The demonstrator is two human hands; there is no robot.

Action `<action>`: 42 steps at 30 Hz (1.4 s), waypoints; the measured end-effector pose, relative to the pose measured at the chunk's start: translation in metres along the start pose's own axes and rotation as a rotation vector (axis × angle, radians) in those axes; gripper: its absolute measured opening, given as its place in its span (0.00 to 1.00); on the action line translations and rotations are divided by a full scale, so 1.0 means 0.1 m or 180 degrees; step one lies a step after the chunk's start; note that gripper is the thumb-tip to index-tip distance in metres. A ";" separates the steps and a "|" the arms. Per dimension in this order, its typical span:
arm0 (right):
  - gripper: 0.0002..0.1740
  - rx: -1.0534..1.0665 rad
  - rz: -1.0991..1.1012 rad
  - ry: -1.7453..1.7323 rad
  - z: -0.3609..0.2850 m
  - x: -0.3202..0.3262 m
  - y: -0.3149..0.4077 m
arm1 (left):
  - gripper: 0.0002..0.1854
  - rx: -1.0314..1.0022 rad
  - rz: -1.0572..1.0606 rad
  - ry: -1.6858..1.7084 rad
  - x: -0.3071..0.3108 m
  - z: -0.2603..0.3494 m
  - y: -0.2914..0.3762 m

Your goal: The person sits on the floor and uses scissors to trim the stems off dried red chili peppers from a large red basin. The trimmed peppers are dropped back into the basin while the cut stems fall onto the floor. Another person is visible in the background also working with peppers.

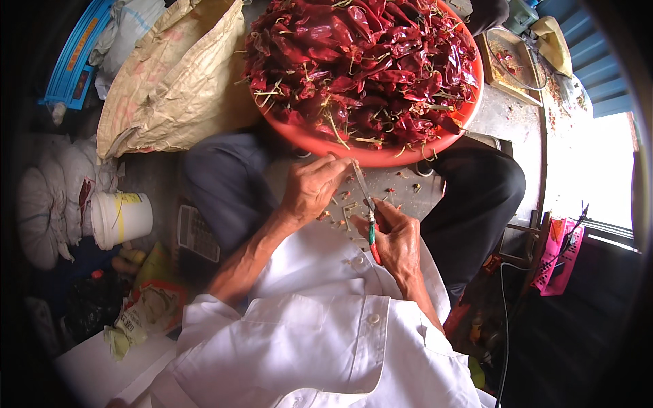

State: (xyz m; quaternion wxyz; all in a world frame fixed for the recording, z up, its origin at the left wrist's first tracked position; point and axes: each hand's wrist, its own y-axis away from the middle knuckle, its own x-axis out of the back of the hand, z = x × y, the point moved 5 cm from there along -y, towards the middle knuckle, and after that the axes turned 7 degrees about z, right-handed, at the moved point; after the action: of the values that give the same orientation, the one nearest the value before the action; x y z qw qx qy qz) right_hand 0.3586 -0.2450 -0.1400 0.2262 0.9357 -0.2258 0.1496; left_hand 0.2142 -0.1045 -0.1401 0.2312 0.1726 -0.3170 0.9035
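Note:
My right hand (399,238) grips scissors (363,186) by handles wrapped in green and red. Their narrow metal blades point up and away from me. At the blade tips is my left hand (311,187), its thumb and fingers pinched together; whether a small piece sits between them is hidden. Just beyond both hands stands a wide red plastic basin (331,154), heaped with dried red chillies (357,66), many with pale stems. Below the hands, cut stems and chilli bits (350,208) lie scattered on the grey floor (426,196).
A tan woven sack (173,97) leans left of the basin. Farther left are a white bucket (122,217), a calculator (198,232) and white sacks (43,209). On the right are a wooden-framed tray (512,64), a pink perforated basket (558,260) and a hanging cable (505,316).

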 end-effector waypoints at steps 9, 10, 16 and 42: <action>0.25 -0.0733 -0.0530 -0.0799 0.03 0.01 -0.01 | 0.12 0.0519 0.0001 0.0415 -0.02 0.02 0.00; 0.25 -0.0714 -0.0723 -0.1117 -0.01 0.02 0.00 | 0.12 0.0605 0.0005 0.0491 -0.02 0.02 0.01; 0.26 -0.1136 -0.1117 -0.1378 -0.06 0.02 0.05 | 0.11 0.1035 0.0025 0.0883 -0.06 -0.03 0.06; 0.33 0.1071 0.0019 0.0467 -0.20 0.17 -0.05 | 0.18 0.2336 -0.0961 0.2222 -0.12 -0.07 0.13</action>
State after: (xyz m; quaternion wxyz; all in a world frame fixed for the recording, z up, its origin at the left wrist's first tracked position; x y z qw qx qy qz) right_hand 0.3721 -0.2370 -0.1188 0.0819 0.9462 -0.1833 0.2538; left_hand 0.2165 -0.1122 -0.1574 0.3749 -0.0253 0.1445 0.9154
